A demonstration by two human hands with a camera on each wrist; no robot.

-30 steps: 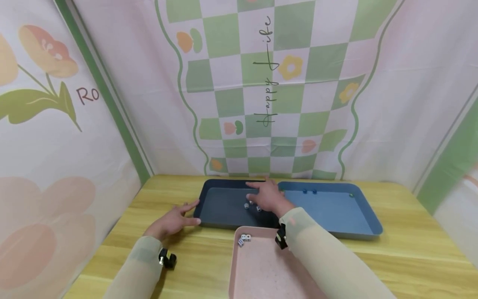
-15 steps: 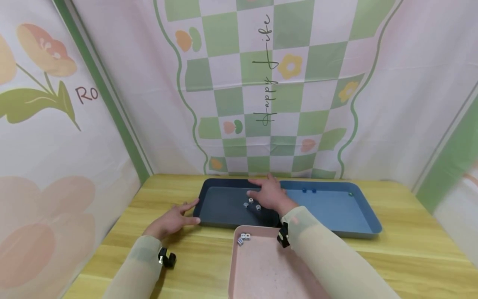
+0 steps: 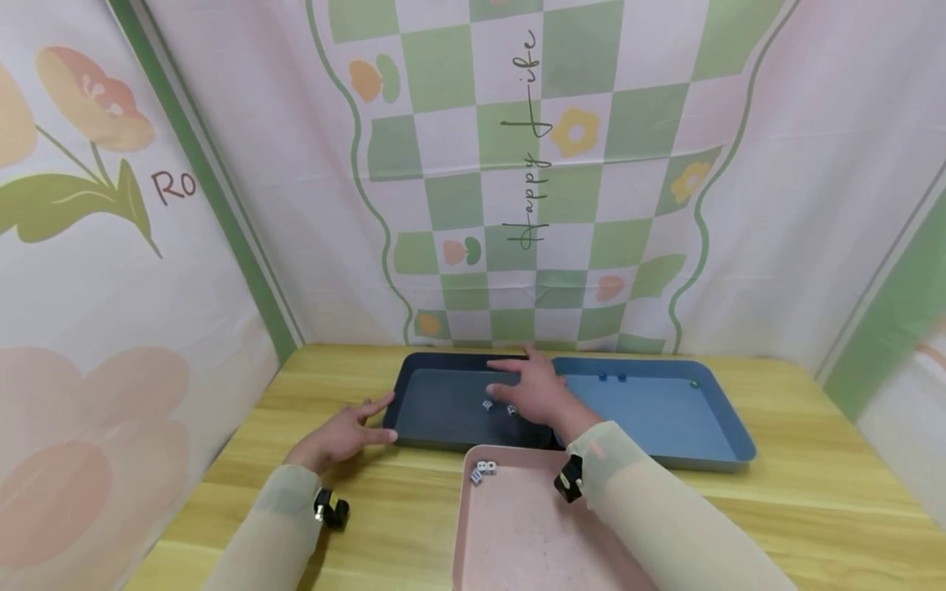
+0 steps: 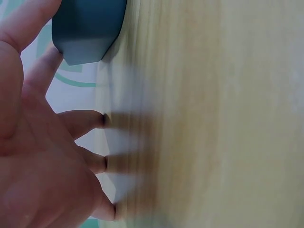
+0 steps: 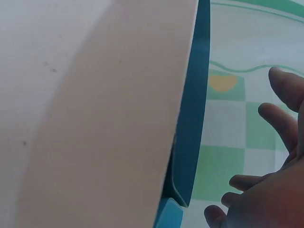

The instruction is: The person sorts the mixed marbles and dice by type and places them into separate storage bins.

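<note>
A dark tray (image 3: 436, 410) lies at the back of the table, seen in the head view. My left hand (image 3: 338, 437) rests at its left end, thumb and index finger against the wall. The left wrist view shows this hand (image 4: 52, 156) with the other fingertips down on the wood and the tray's corner (image 4: 90, 35) by the index finger. Over the dark tray's right part hovers my right hand (image 3: 538, 390), fingers spread. A white die (image 3: 487, 405) and another die (image 3: 512, 410) lie below its thumb. In the right wrist view the right hand (image 5: 270, 180) holds nothing visible.
A pink tray (image 3: 460, 533) stands in front, with white dice (image 3: 483, 471) in its far left corner. To the right is a blue tray (image 3: 739, 427) with two small blue pieces (image 3: 613, 377) and a green one (image 3: 694, 384). A printed curtain (image 3: 510, 205) hangs behind the table.
My right hand shifted slightly and now covers a die that showed half a second ago between its thumb and the other dice. The left hand stays put at the dark tray.
</note>
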